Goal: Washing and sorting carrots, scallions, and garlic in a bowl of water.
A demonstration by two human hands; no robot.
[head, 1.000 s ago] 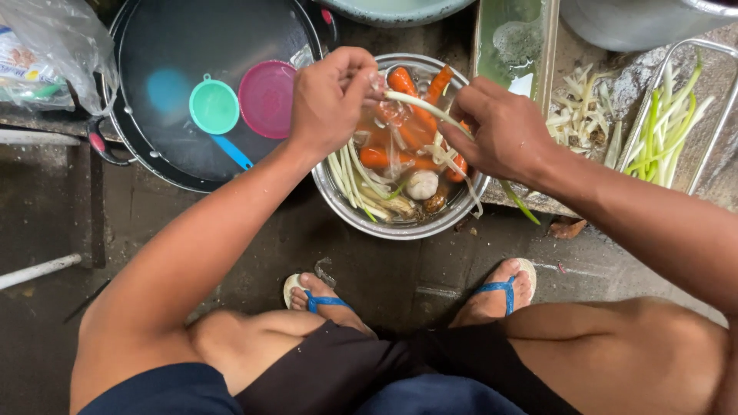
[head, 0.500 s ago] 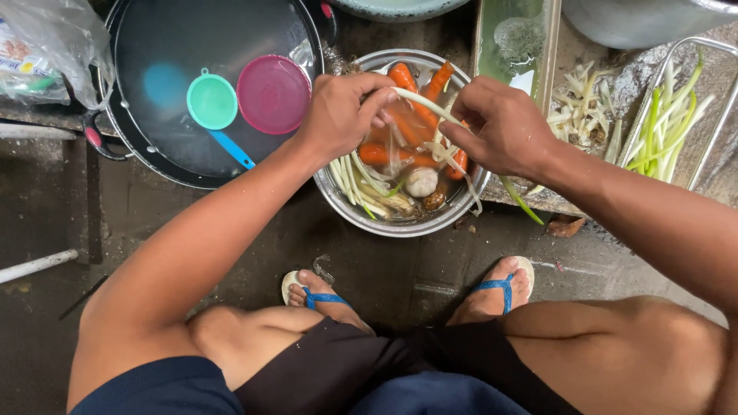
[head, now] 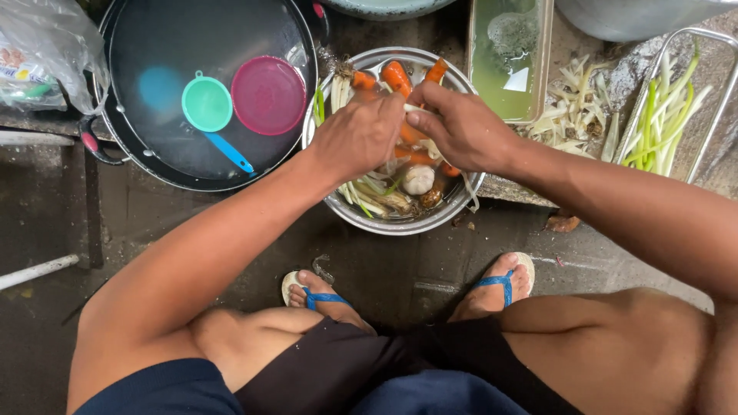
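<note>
Wet dark concrete floor [head: 400,280], dim daylight

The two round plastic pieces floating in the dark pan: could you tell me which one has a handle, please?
The teal scoop, left of the plain pink lid, carries a blue handle.

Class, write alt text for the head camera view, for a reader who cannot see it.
Seen from above, a squatting person's left hand and right hand meet over a metal bowl of carrots, pale stalks and a garlic bulb, gripping a pale stalk between them. A dark pan of water sits beside it.
</note>
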